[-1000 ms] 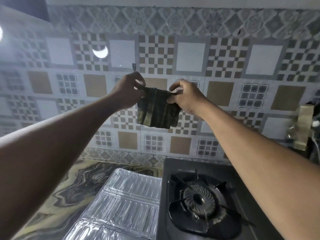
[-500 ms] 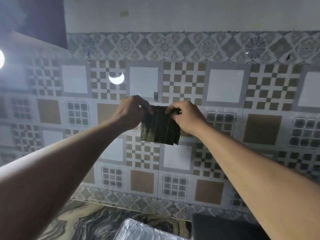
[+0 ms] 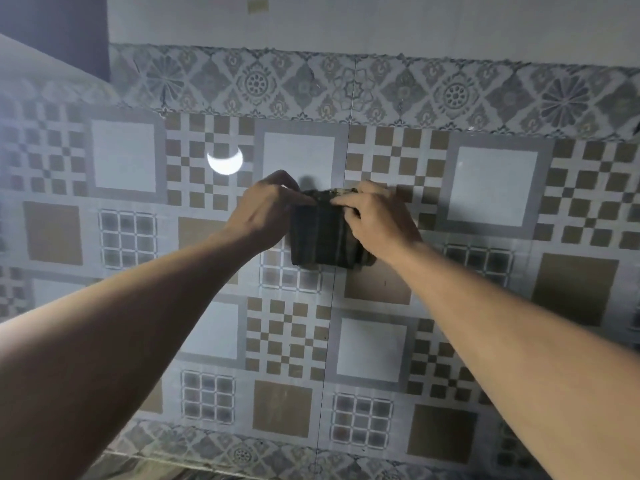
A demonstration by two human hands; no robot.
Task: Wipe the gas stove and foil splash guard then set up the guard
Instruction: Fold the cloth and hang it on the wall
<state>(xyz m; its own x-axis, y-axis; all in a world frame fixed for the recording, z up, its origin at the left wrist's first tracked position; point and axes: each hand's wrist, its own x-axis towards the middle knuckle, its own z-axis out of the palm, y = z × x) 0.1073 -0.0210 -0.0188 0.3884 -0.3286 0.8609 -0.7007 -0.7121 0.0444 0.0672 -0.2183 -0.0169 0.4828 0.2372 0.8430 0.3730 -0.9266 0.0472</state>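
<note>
Looking up through the head camera, I have both hands raised against the tiled wall (image 3: 491, 188). The cloth (image 3: 320, 237) is between them, a dark folded piece hanging flat against the tiles near the middle of the view. The left hand (image 3: 265, 216) pinches its upper left corner, thumb and fingers closed on the fabric. The right hand (image 3: 379, 223) grips the upper right edge with its fingers curled over it, and hides much of that side of the cloth.

Around them there is only wall: squares of white, tan, checks and grids, with a floral border (image 3: 453, 95) above. Over that comes plain paint with a small tan patch (image 3: 258, 5) cut by the top edge. A crescent of glare (image 3: 225, 162) sits on a tile just up and left of the left hand. The left forearm (image 3: 121, 341) and right forearm (image 3: 519, 341) fill the lower corners and block the tiles behind them.

At the cloth's top edge a pale bit (image 3: 343, 192) shows by the right fingertips. I cannot tell whether it is hem or something on the wall. A dark strip (image 3: 156, 474) along the bottom is too thin to make out.
</note>
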